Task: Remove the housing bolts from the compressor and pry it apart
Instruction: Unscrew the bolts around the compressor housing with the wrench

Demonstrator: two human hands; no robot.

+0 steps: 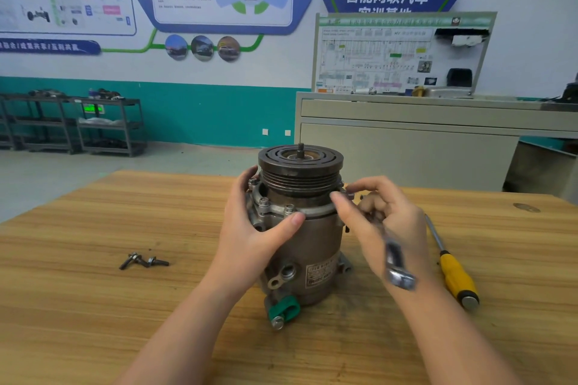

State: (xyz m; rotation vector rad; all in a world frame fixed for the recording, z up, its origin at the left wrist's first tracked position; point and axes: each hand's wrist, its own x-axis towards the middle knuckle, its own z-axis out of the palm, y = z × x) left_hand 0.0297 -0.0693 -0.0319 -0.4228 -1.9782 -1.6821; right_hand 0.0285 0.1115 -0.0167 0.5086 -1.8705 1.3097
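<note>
The compressor (300,228) stands upright on a wood-grain table (93,306), a cylindrical cast-metal body under a dark, grooved pulley (301,166). Hex bolts (263,201) sit in the flange below the pulley. The left hand (250,228) grips the housing, fingers curled round the back, thumb across the flange. The right hand (381,222) pinches a bolt at the flange's right side; a blurred steel wrench (397,262) lies in its palm. Two loose bolts (144,260) lie left; a yellow-handled screwdriver (453,272) lies right.
</note>
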